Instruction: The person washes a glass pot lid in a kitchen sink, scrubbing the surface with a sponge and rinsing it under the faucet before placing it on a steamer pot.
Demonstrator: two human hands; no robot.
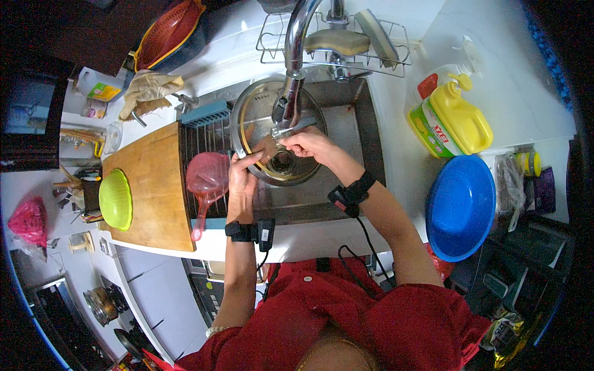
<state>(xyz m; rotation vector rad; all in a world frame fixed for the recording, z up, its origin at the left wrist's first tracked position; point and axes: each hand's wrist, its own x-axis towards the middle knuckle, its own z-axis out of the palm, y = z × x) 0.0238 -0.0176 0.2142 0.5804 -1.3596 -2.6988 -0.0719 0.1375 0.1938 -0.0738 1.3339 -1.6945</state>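
A round glass pot lid with a metal rim [244, 164] is tilted over the sink [320, 197], beneath the chrome faucet [294, 51]. My left hand [246, 171] grips the lid's lower left edge, its thumb on the glass. Close to the faucet's outlet, my right hand [306, 143] has its fingers curled above the glass; whether it holds something small there cannot be told. The lid's knob area shows just below my right fingers. Both wrists wear black straps with small devices and cables.
Left of the sink are a pink plastic ladle [207, 174] on a rack, a wooden cutting board [153, 195] and a green basket [115, 199]. A wire caddy [403, 60] holds sponges behind. At right are a yellow detergent jug [457, 123] and a blue basin [461, 208].
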